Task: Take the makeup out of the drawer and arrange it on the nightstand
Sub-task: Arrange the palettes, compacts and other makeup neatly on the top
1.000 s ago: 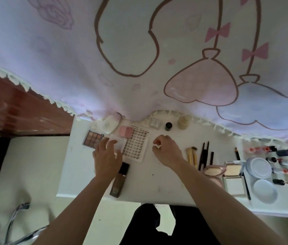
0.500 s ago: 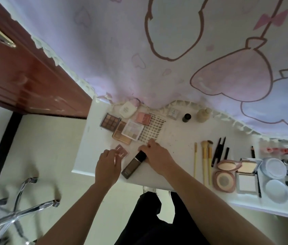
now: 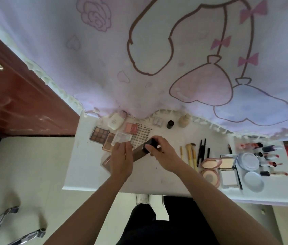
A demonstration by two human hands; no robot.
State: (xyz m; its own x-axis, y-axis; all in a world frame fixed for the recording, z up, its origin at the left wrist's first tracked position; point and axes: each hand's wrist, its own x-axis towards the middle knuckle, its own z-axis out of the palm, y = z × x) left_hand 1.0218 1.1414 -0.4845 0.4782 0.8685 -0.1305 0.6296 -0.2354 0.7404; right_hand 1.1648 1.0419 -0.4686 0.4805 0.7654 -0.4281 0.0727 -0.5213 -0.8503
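Your right hand point(image 3: 164, 156) fingers clamped on foundation bottle point(image 3: 138, 152) cap; left hand point(image 3: 121, 160) fingers grip its body; palettes point(image 3: 100, 137) just beyond.

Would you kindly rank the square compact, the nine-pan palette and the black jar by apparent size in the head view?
Largest: square compact.
Then: nine-pan palette.
Smallest: black jar.
The compact lies nearer the camera, which may flatter it.
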